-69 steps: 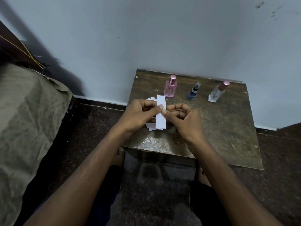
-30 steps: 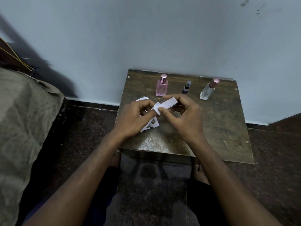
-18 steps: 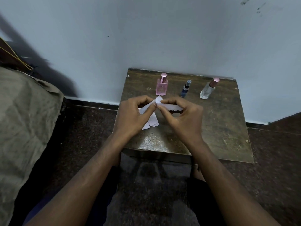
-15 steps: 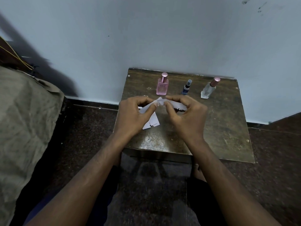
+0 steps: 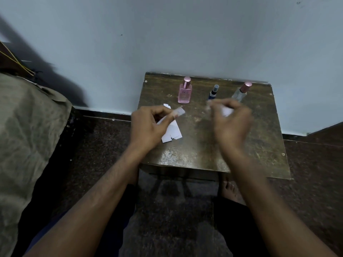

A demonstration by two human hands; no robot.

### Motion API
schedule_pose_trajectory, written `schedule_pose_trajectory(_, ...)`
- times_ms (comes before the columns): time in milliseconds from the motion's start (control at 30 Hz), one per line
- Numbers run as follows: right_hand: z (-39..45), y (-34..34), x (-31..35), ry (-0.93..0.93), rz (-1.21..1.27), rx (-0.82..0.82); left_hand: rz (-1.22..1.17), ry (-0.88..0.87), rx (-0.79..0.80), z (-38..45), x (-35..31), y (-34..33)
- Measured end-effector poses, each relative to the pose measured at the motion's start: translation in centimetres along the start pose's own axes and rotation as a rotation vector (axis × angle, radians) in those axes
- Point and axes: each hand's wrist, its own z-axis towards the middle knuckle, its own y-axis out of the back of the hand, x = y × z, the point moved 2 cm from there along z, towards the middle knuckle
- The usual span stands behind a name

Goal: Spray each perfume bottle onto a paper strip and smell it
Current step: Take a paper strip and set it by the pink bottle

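Against a pale blue wall, the worn brown table (image 5: pixel 241 145) carries three capped perfume bottles: a square pink glass bottle (image 5: pixel 184 94), a slim dark blue bottle (image 5: pixel 212 93) and a clear bottle with a rose cap (image 5: pixel 241 92). The left hand (image 5: pixel 148 127) pinches one white paper strip (image 5: pixel 179 112) above the spare white strips (image 5: pixel 171 131); the blurred right hand (image 5: pixel 230 123) grips another white piece (image 5: pixel 226 111). Best to put one piece down, freeing a hand for the spray.

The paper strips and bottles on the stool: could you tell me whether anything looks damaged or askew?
Yes: the left hand and right hand each pinch a small paper piece, apparently one torn strip. All three bottles stand, though the clear bottle seems tilted.
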Motion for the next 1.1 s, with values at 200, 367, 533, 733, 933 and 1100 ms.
schedule_pose_trajectory(200,-0.4,1.3,-1.5,-0.104,0.056,0.056,-0.162,0.291,-0.021,-0.4,1.8,0.4)
schedule_pose_trajectory(367,-0.6,-0.8,-1.4,-0.112,0.046,0.201,-0.001,0.333,0.01,0.3,1.9,-0.2)
schedule_pose_trajectory(533,-1.4,-0.4,-2.0,0.063,-0.129,0.23,0.117,0.253,0.016,0.0,2.3,-0.7)
schedule_pose_trajectory(733,-1.7,-0.3,-1.5,0.322,-0.242,0.236,0.292,0.159,-0.047,0.2,3.0,-0.5)
schedule_pose_trajectory(933,-2.3,-1.3,-2.5,0.381,-0.335,0.467,0.424,0.179,-0.031,-1.0,2.6,-2.3)
schedule_pose_trajectory(1100,-2.5,-1.4,-2.9,0.37,-0.374,0.586,0.578,0.177,-0.023,-1.5,1.1,-3.2)
